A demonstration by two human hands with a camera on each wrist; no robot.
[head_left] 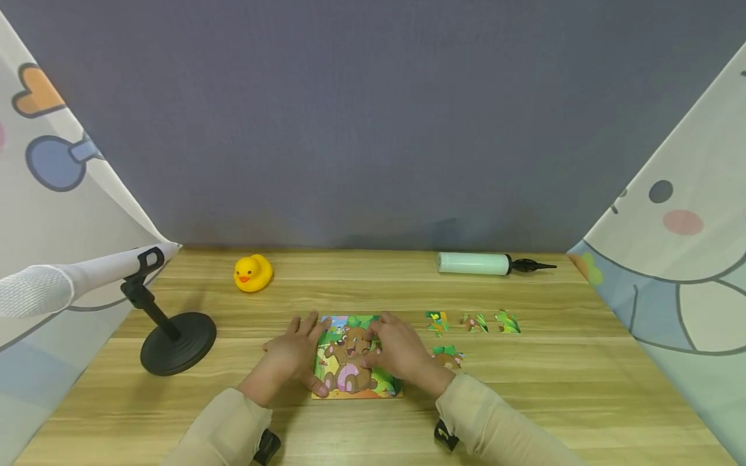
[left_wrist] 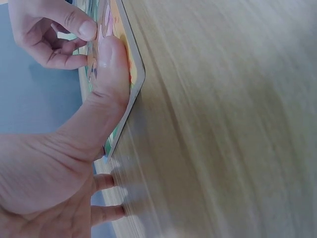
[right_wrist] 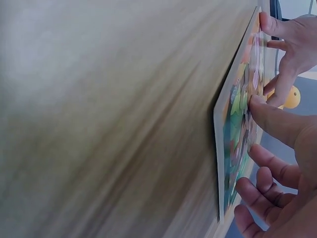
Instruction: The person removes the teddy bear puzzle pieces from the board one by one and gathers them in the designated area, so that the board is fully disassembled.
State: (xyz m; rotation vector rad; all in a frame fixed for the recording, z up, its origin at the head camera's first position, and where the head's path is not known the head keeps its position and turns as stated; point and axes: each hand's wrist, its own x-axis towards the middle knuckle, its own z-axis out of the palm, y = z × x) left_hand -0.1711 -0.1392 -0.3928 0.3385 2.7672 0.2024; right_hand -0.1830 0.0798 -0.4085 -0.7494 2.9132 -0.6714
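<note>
A bear jigsaw puzzle (head_left: 348, 378) in a flat tray lies on the wooden table between both hands. My left hand (head_left: 289, 353) spreads over its left side, the thumb (left_wrist: 113, 57) pressing near the front left corner. In the left wrist view, two of its fingertips reach down to the tabletop beyond the tray. My right hand (head_left: 399, 346) is over the puzzle's right half, its thumb and index finger curved around a puzzle piece at the bear's side. That piece's outline is mostly hidden under the fingers. The other right fingers (right_wrist: 257, 198) curl close over the tray's edge.
Loose puzzle pieces (head_left: 473, 322) lie to the right, with another piece (head_left: 447, 357) nearer the right wrist. A yellow rubber duck (head_left: 253, 273) and a white hand pump (head_left: 474, 263) sit toward the back. At left stands a white microphone (head_left: 87, 275) on a black round base (head_left: 177, 349).
</note>
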